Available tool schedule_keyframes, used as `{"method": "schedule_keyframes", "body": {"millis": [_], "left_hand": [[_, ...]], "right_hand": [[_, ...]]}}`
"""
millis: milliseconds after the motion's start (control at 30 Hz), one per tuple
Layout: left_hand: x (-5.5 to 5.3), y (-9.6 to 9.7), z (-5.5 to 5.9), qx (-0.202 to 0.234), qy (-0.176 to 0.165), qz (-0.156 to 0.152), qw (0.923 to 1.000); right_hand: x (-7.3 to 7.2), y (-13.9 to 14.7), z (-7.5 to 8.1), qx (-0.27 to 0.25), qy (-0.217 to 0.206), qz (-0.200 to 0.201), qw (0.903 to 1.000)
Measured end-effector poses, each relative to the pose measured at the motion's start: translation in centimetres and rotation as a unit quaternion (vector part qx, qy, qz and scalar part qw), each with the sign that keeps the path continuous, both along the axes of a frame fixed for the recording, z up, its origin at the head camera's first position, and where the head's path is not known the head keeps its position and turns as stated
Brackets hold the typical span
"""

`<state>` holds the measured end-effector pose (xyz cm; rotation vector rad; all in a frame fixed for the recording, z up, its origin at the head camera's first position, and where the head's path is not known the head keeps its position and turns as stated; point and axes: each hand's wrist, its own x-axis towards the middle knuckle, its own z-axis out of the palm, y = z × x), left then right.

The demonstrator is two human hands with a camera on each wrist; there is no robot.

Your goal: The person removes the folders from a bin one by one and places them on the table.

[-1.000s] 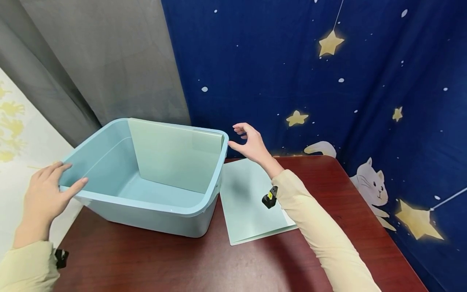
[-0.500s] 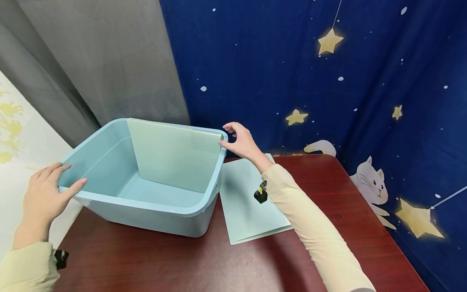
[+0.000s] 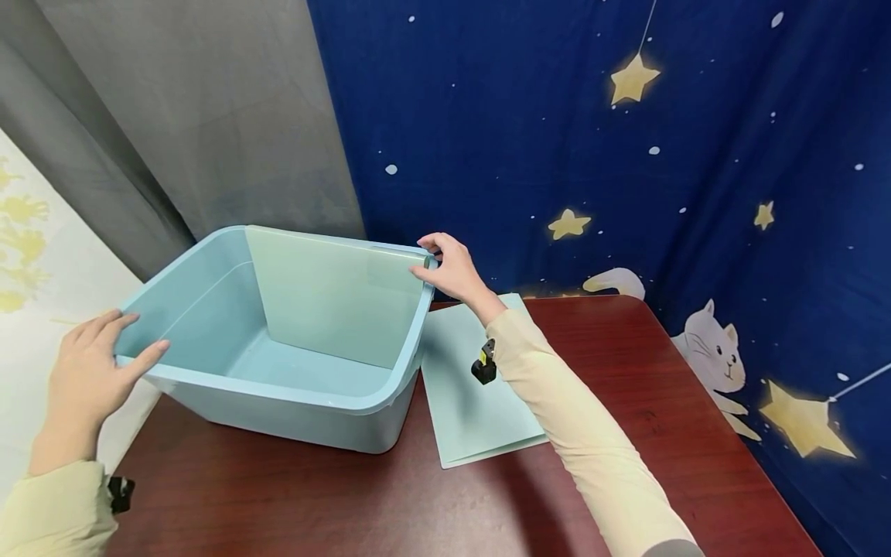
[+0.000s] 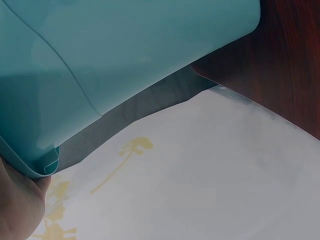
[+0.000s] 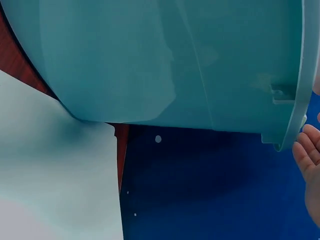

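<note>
A light-blue plastic tub point(image 3: 278, 418) stands on the table, its rim facing up. Inside, a pale green folder point(image 3: 334, 294) leans upright against the far wall, reaching the rim. My left hand point(image 3: 85, 379) grips the near-left corner of the rim, thumb inside and fingers over the edge; the left wrist view shows the hand point(image 4: 20, 205) right under the rim. At the far-right corner, my right hand point(image 3: 455, 271) holds the rim, thumb at the folder's edge and fingers outside. In the right wrist view its fingers point(image 5: 305, 150) meet the rim's outer side.
Another pale green folder point(image 3: 473, 410) lies on the dark red table point(image 3: 292, 495), right of the tub and partly under my right forearm. A grey curtain point(image 3: 230, 116) and a blue star-patterned curtain point(image 3: 501, 139) hang behind. A white printed cloth point(image 3: 42, 294) is at left.
My right hand has moved left from beside the tub to the far-right corner of its rim, and its fingers have closed in there. The left hand and tub stay in place.
</note>
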<state>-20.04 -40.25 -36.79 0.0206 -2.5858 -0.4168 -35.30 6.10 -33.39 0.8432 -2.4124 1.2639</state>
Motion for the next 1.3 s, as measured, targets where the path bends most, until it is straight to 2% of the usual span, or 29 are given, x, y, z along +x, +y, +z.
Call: {"method": "schedule_keyframes", "body": {"millis": [200,533,733,1000,1300], "left_hand": [[0.0,0.1,0.0,-0.002,-0.007,0.006,1.0],[0.0,0.3,-0.1,-0.003,-0.008,0.011,0.9999],[0.0,0.3,-0.1,-0.002,-0.003,0.013,0.9999],[0.1,0.3,-0.3,-0.002,0.003,0.014,0.9999],[0.1,0.3,-0.3,-0.001,0.002,0.015,0.9999]], "right_hand": [[-0.3,-0.3,-0.2,-0.016,-0.012,-0.01,0.9997],[-0.4,-0.7,-0.2,-0.011,-0.039,-0.028,0.9988],[-0.3,-1.3,-0.1,0.01,-0.035,-0.012,0.9993],[0.1,-2.0,-0.1,0.025,-0.063,0.014,0.9976],[0.4,-2.1,0.0,0.029,-0.033,0.002,0.999]]}}
